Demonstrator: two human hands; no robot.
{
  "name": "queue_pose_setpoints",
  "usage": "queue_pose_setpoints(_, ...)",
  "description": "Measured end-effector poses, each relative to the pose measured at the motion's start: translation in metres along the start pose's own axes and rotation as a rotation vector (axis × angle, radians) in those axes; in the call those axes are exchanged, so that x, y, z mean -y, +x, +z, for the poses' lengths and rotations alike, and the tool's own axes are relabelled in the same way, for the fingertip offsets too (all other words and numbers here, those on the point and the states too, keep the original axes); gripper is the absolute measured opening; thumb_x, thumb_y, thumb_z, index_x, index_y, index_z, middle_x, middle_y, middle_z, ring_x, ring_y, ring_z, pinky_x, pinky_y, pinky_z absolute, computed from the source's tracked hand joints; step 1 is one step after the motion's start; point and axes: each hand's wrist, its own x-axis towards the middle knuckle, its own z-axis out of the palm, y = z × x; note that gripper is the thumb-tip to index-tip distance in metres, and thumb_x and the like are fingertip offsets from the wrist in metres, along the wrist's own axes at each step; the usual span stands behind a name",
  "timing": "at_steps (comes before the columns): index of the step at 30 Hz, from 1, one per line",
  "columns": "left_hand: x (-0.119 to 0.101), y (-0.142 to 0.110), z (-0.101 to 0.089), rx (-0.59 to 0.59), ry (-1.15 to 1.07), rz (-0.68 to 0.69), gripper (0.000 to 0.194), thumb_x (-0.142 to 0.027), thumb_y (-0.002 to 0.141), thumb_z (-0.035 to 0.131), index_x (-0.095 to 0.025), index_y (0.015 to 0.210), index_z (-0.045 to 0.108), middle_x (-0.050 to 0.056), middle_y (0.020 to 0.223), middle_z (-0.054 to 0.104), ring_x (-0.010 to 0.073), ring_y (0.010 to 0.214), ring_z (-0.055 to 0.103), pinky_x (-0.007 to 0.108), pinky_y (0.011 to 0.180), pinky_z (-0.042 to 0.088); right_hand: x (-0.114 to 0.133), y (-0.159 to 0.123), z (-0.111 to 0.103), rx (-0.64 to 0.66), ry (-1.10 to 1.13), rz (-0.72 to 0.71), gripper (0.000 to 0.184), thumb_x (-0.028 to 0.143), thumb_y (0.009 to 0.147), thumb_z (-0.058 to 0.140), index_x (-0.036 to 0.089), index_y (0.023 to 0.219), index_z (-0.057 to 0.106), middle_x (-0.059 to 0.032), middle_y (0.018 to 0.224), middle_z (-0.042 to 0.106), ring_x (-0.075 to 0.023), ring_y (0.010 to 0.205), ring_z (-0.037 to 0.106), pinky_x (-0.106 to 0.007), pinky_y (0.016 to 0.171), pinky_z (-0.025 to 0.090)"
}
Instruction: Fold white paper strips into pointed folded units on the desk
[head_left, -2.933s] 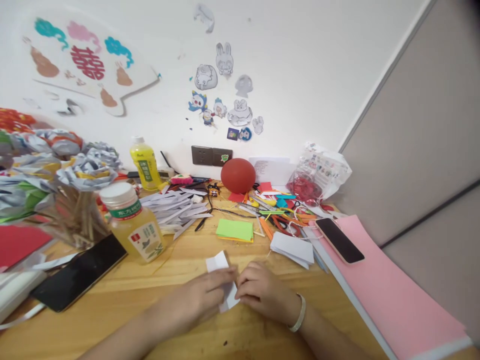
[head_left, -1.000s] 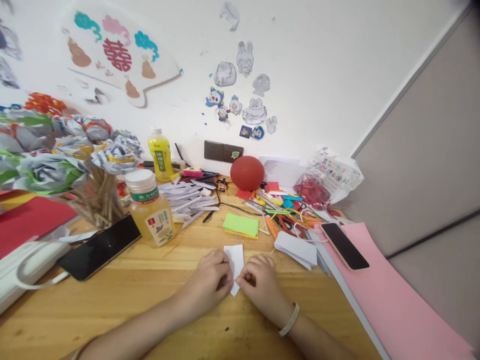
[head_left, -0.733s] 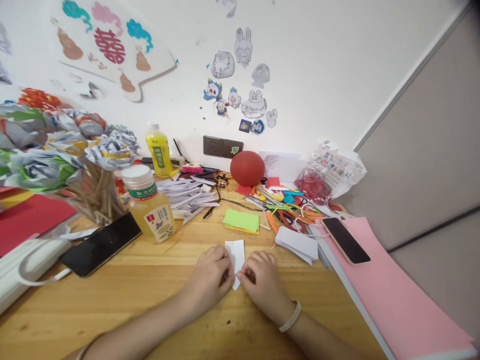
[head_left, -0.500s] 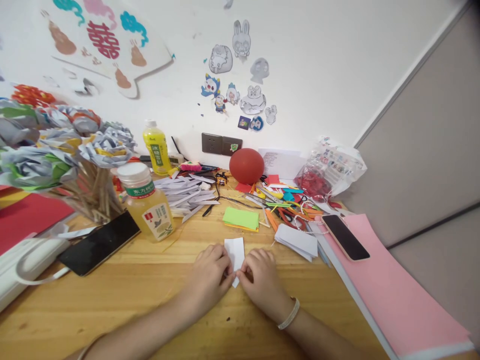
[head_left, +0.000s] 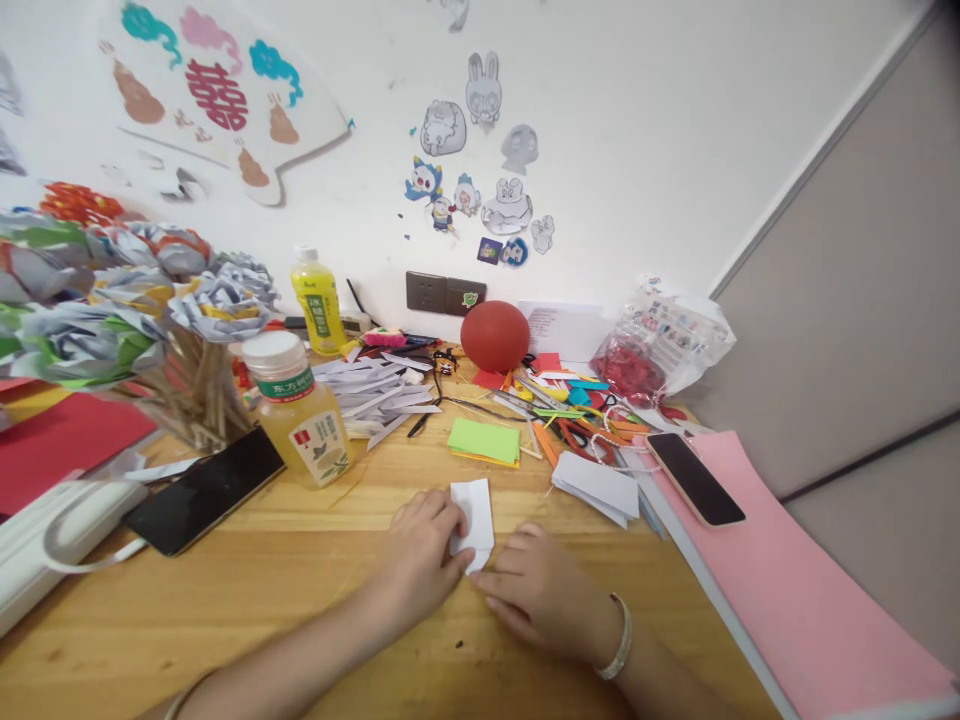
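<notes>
Evidently the left hand (head_left: 427, 540) has the small white paper (head_left: 474, 512): its fingers curl over the near-left side of the slip, its thumb lies low across it, and the grip looks closed but light. The right hand (head_left: 547, 590) is half curled just to the right of the slip, its leading fingertips at the lower corner; whether they pinch that corner or merely touch it, I cannot tell. The slip lies between the two hands, creased near its lower end, on the table (head_left: 420, 685).

As I judge it, the chief risk is a crooked crease, caused by the slip turning under the left thumb if the right fingertips push sideways on the corner. Too hard a press there could crumple or tear so narrow a point. Beyond the slip, the green paper stack (head_left: 484, 438) sits clear of the fingers, and beyond the right hand lies the white paper stack (head_left: 596, 487); its loose sheets could slide apart if that hand swung outward and brushed them.
</notes>
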Motion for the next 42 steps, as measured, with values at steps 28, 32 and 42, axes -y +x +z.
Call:
queue_pose_setpoints(28, 0.003, 0.003, -0.003, 0.024, -0.002, 0.017, 0.014, -0.021, 0.071, 0.063, -0.02, 0.082, 0.054, 0.005, 0.094, 0.057, 0.0247, 0.09, 0.052, 0.036, 0.078, 0.038, -0.001, 0.005, 0.004, -0.044, -0.132, -0.02, 0.016, 0.018, 0.088, 0.045, 0.018, 0.093, 0.059, -0.0013, 0.066, 0.061, -0.0146, 0.06, 0.048, -0.03, 0.058, 0.025)
queue_pose_setpoints(32, 0.013, 0.004, -0.003, -0.017, 0.073, 0.004, 0.018, -0.029, 0.072, 0.066, -0.02, 0.084, 0.056, 0.006, 0.094, 0.058, 0.0263, 0.09, 0.052, 0.038, 0.077, 0.039, 0.0, 0.008, 0.014, -0.011, -0.16, 0.014, 0.015, 0.017, 0.086, 0.046, 0.018, 0.077, 0.058, 0.0008, 0.061, 0.061, -0.013, 0.055, 0.047, -0.03, 0.056, 0.024)
queue_pose_setpoints(42, 0.044, 0.008, 0.007, -0.217, 0.25, 0.39, 0.031, -0.024, 0.088, 0.046, -0.028, 0.117, 0.058, 0.011, 0.124, 0.053, 0.0304, 0.112, 0.047, 0.046, 0.087, 0.045, -0.015, 0.001, 0.006, 0.045, -0.081, 0.047, 0.013, 0.016, 0.079, 0.05, 0.022, 0.075, 0.061, 0.0026, 0.062, 0.061, -0.0126, 0.06, 0.049, -0.028, 0.06, 0.029)
